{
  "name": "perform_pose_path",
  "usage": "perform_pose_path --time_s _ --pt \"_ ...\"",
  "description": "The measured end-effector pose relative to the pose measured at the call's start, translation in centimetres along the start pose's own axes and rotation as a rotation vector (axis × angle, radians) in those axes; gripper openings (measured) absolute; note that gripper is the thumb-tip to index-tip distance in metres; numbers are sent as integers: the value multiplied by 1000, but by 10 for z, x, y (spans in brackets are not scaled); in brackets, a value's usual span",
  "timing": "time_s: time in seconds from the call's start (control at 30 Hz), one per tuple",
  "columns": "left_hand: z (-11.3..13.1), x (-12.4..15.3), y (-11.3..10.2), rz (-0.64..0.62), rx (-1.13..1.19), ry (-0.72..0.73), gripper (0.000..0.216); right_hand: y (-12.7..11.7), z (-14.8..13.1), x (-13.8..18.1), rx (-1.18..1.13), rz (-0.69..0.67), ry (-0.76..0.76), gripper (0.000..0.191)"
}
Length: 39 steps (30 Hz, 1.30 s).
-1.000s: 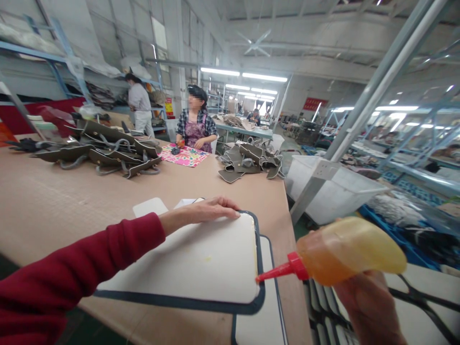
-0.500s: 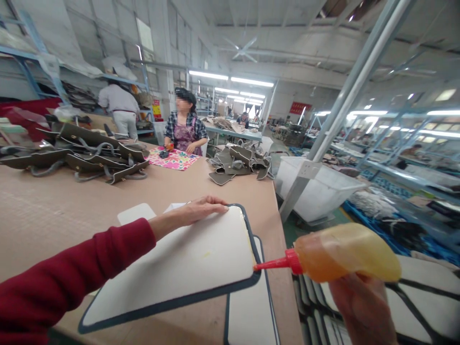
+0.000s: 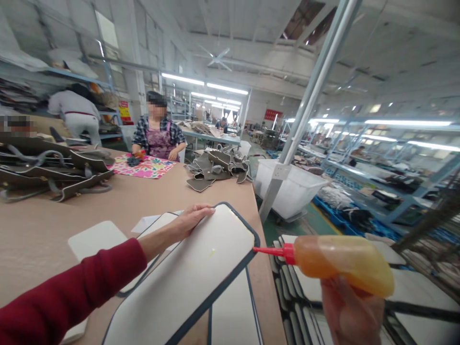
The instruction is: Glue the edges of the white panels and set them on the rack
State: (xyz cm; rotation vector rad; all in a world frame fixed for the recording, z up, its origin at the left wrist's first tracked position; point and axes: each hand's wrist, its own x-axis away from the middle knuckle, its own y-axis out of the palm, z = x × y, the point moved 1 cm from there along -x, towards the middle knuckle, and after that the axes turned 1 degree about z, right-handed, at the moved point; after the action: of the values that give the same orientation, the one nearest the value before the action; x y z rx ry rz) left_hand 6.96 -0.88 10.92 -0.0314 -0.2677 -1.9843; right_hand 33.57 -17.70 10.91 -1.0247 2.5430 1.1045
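Observation:
My left hand (image 3: 190, 219) grips the upper left edge of a cream panel (image 3: 194, 273) with rounded corners and a dark grey border, holding it tilted above the table. My right hand (image 3: 350, 306) is wrapped round a squeeze bottle (image 3: 341, 261) of amber liquid, probably glue, lying nearly level. Its red nozzle (image 3: 271, 250) points left, with the tip at the panel's right corner. A thin wet line shows along the panel's right border, and a yellowish smear marks its middle. Beneath lies another bordered panel (image 3: 233, 306); one more (image 3: 158, 225) is partly hidden behind my left wrist.
Stacked bordered panels (image 3: 424, 287) stand at the lower right, beyond the table edge. Grey-brown bag pieces lie in a left pile (image 3: 53, 167) and a far pile (image 3: 219, 167). A person (image 3: 158, 129) works across the table (image 3: 143, 201). A metal post (image 3: 302, 105) and white bin (image 3: 291, 187) stand right.
The held panel has turned, its right corner rising, and the nozzle tip has followed that corner upward. The view has swung to the right, uncovering more of the panel behind my left wrist.

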Motion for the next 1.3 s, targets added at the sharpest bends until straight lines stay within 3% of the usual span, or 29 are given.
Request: perform_pose_path --time_s 0.17,0.33,0.7,1.3 --pt "-3 -10 11 41 29 1 27 3 -4 -6 8 4 -72 26" --pt "-8 -18 17 27 55 -8 25 2 -2 -11 64 28 -107 28" --pt "-12 -27 25 18 53 -21 23 -5 6 -16 34 27 -25 41" --pt "-16 -25 19 22 82 -95 20 3 8 -17 59 -18 -5 27"
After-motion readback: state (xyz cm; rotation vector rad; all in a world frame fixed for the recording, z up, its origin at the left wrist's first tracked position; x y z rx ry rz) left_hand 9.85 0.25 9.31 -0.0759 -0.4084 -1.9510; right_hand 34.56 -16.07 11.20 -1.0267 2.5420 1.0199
